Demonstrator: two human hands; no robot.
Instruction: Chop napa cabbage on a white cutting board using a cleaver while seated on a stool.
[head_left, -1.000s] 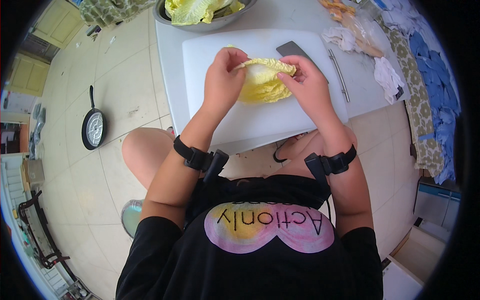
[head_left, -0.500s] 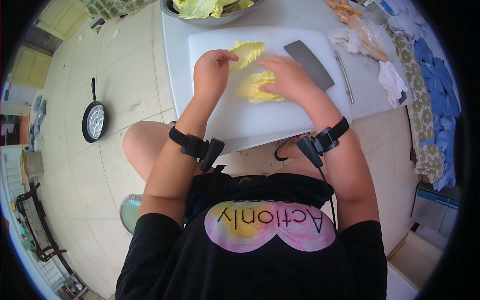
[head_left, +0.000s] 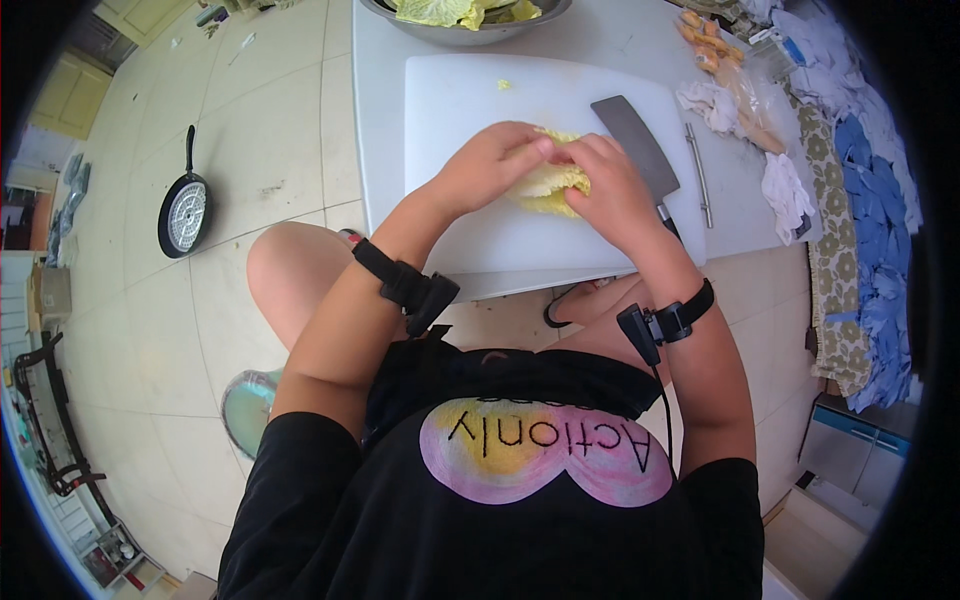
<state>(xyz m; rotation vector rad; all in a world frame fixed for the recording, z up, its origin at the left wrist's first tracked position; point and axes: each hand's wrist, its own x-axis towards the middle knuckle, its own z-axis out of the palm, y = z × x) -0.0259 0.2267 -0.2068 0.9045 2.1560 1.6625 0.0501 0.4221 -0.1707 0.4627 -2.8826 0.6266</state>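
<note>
Yellow-green napa cabbage leaves [head_left: 548, 190] are gathered over the middle of a white cutting board [head_left: 450, 235]. My left hand [head_left: 492, 165] has its fingers curled on them from the left. From the right, my right hand [head_left: 608, 185] grips them too, and the fingertips of both hands almost meet. The fingers partly hide the leaves. A cleaver [head_left: 638, 145] with a dark grey blade lies on the board to the right of my right hand, its handle partly covered by my right wrist. One small cabbage scrap [head_left: 504, 85] rests on the board's far part.
Beyond the board stands a metal bowl [head_left: 480, 34] of cabbage leaves. A metal rod [head_left: 699, 175] lies right of the board, with white cloths [head_left: 785, 190] and a plastic bag [head_left: 750, 90] further right. A frying pan [head_left: 186, 215] is on the floor at left.
Both hands have come together, and the leaf from my left hand has joined the other leaves. My left hand moved right and nearer. The whole view has shifted slightly.
</note>
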